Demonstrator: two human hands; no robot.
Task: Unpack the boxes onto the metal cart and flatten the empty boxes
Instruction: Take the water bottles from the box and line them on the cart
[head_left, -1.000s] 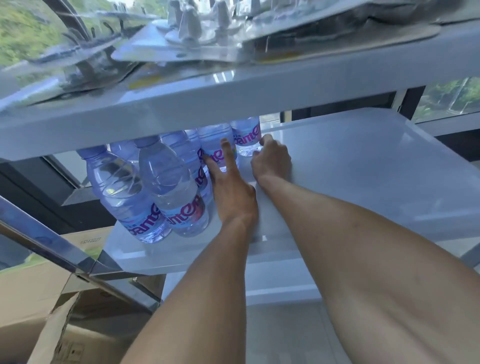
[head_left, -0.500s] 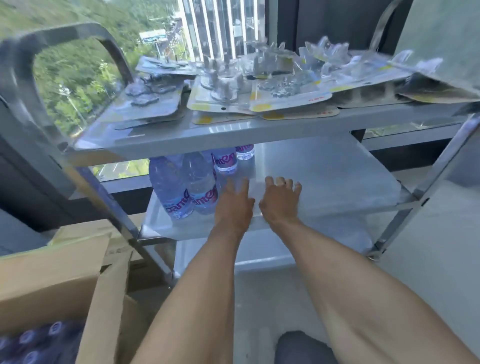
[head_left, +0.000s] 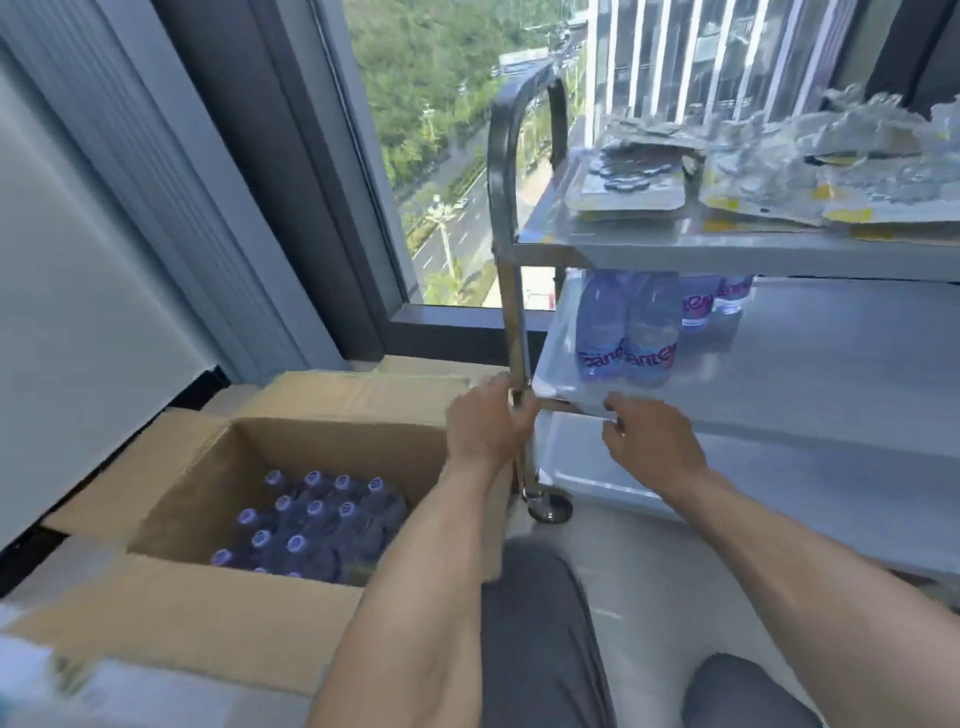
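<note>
An open cardboard box (head_left: 171, 467) stands on the floor at lower left, with several purple-capped water bottles (head_left: 311, 525) upright inside. The metal cart (head_left: 779, 254) stands to the right. Several water bottles (head_left: 626, 332) sit at the left end of its middle shelf (head_left: 831, 358). My left hand (head_left: 485, 421) is at the cart's front-left post (head_left: 511, 291), fingers curled round it at middle-shelf height. My right hand (head_left: 649, 441) hovers by the middle shelf's front edge, fingers loosely curled and holding nothing.
Blister packs (head_left: 634, 182) lie across the cart's top shelf. A caster wheel (head_left: 550, 506) sits under the post beside the box. More cardboard (head_left: 426, 366) lies behind the box below the window. My knees in grey trousers (head_left: 545, 634) fill the bottom of the view.
Both hands have pulled back out of the middle shelf toward the cart's front-left corner. My view has swung left and down, bringing the open box of bottles into sight.
</note>
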